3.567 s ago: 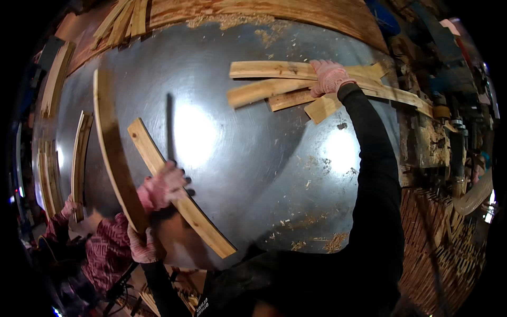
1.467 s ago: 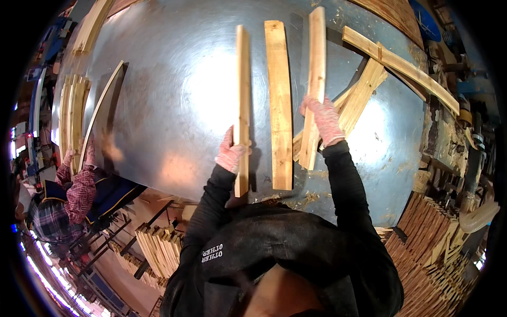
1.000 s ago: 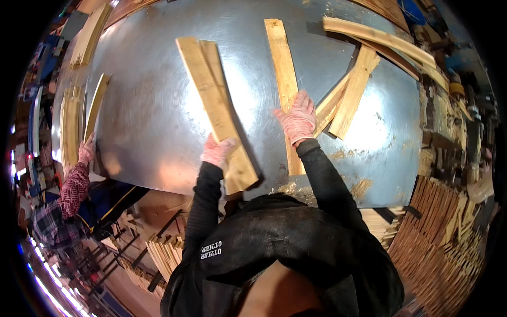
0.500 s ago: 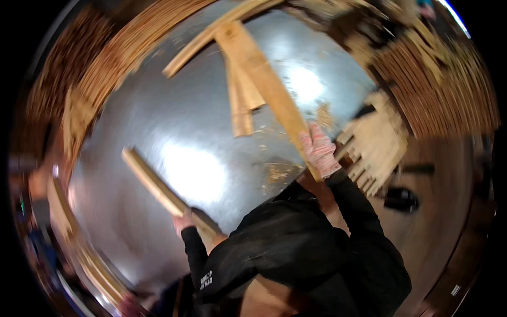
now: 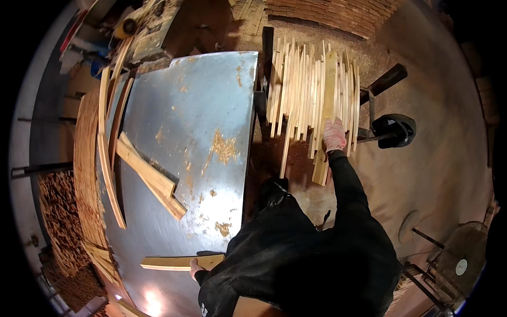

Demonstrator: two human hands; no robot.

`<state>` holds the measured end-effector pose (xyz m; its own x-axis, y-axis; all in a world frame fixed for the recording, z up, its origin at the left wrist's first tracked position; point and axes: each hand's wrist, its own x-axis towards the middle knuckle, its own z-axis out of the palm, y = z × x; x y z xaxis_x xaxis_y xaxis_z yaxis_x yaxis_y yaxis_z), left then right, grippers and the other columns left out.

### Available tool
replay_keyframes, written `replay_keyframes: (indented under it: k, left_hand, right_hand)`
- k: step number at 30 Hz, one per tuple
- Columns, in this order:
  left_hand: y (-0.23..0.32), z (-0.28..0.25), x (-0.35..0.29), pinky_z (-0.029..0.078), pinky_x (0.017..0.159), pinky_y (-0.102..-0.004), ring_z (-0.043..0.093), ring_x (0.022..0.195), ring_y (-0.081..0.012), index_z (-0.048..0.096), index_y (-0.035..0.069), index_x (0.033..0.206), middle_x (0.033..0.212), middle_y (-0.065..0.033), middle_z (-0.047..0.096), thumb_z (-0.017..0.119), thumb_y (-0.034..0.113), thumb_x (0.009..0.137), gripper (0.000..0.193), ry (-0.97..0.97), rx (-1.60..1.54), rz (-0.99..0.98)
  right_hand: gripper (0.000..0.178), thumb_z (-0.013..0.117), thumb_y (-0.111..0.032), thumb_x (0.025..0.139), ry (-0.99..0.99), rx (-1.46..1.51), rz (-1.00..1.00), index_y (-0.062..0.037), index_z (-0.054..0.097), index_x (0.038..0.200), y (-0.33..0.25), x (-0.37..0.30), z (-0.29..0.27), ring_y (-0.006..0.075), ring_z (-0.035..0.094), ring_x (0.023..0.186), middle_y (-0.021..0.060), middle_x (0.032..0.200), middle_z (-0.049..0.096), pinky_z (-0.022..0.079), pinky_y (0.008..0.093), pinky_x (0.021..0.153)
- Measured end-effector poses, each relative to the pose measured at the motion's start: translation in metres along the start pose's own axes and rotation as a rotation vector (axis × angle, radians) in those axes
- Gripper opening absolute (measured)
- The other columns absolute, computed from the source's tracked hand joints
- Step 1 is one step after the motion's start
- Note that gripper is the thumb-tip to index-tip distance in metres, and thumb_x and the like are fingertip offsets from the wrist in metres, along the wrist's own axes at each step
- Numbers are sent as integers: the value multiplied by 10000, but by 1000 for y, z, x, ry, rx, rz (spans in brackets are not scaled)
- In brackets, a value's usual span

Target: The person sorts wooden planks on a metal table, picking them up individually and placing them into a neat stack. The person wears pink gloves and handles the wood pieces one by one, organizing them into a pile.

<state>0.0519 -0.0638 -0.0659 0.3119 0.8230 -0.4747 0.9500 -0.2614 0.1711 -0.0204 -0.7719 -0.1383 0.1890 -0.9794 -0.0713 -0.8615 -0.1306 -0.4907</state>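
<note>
My gloved right hand (image 5: 334,136) grips a long flat wooden board (image 5: 328,87) near its close end. The board lies over a stack of thin wooden strips (image 5: 296,92) to the right of the metal table (image 5: 158,211). Low on the table, my left hand (image 5: 195,268) is closed round a shorter wooden board (image 5: 166,262); the fingers are partly hidden. Two crossed wooden pieces (image 5: 149,171) lie on the table's left half, with longer curved strips (image 5: 109,174) along its left edge.
Sawdust and chips (image 5: 224,148) lie on the table. Dark metal bars (image 5: 388,79) stick out beside the strip stack, near a black object (image 5: 393,131). Piled wood (image 5: 87,158) lines the left side, more (image 5: 338,13) lies at the top. A round fan (image 5: 462,259) stands lower right.
My view has swung to the right. The right hand has carried its board off the table and onto the strip stack. My left hand still holds its board.
</note>
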Motion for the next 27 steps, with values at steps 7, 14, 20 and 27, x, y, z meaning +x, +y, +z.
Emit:
replay_keyframes:
  k: [7, 14, 20, 27]
  left_hand:
    - [18, 13, -30, 483, 706, -392, 608, 768, -262, 649, -40, 995, 915, -141, 651, 712, 317, 762, 430, -38, -98, -49]
    - [32, 27, -61, 496, 590, -391, 604, 665, -246, 643, -24, 924, 770, -108, 633, 690, 211, 790, 276, -94, -441, 18]
    - [-6, -4, -36, 492, 776, -378, 624, 828, -240, 631, -12, 1094, 923, -99, 680, 691, 268, 779, 426, -188, -95, 363]
    - [-15, -14, -54, 530, 752, -351, 663, 862, -210, 593, 11, 1165, 974, -110, 704, 759, 164, 757, 467, -100, -490, -29]
  right_hand:
    - [493, 463, -380, 956, -198, 234, -128, -1, 501, 1268, -121, 18, 93, 439, 580, 1081, 277, 1164, 612, 455, 479, 931]
    - [613, 460, -408, 948, -699, 101, -236, -41, 395, 1436, -147, 50, 190, 391, 419, 1330, 253, 1408, 463, 348, 411, 1086]
    - [405, 426, -244, 970, -310, 413, -449, -29, 519, 1301, -116, 50, 80, 330, 578, 1104, 199, 1228, 602, 453, 419, 988]
    - [453, 670, -93, 854, -849, 739, -1296, -14, 575, 1291, -476, -221, 91, 265, 618, 1111, 156, 1280, 607, 488, 336, 959]
